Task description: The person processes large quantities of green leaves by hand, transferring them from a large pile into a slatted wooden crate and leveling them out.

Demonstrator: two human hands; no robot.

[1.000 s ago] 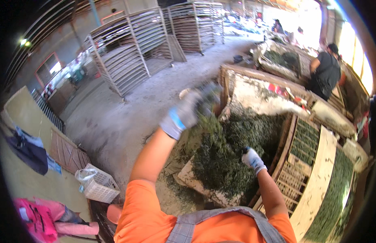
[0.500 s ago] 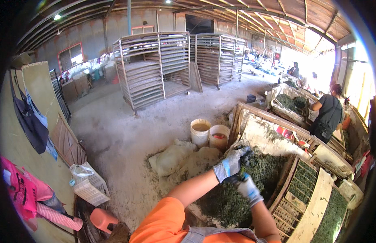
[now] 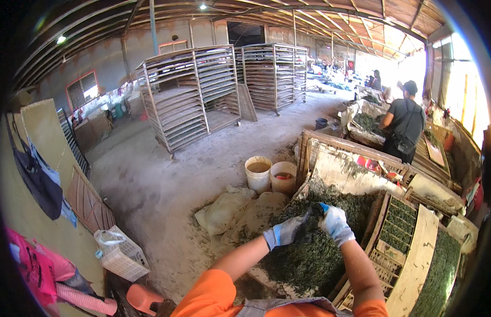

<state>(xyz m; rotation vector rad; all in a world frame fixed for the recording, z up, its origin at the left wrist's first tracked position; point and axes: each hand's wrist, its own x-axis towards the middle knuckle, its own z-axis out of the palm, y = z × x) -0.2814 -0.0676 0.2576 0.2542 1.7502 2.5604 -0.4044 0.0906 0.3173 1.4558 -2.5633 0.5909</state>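
My left hand, in a grey-white and blue glove, reaches over a heap of dark green, shredded, seaweed-like strands. Its fingers close around a dark, wet-looking clump, partly hidden by the fingers. Close beside it is my right hand, gloved in white and blue, with its blue fingertips curled inward against that clump. What the right fingers hold is hidden. The heap lies in a pale-lined trough. To the right of the heap stands a slatted wooden frame with green strands in its upper cells.
Two buckets and a pale sack stand beyond the trough. A white crate and a red stool are at left. Tall tray racks stand behind. A co-worker works at another trough.
Both hands have shifted; the left is lower and the right has risen, its fingers now curled beside the left ones. The view has turned slightly, and the co-worker stands more upright.
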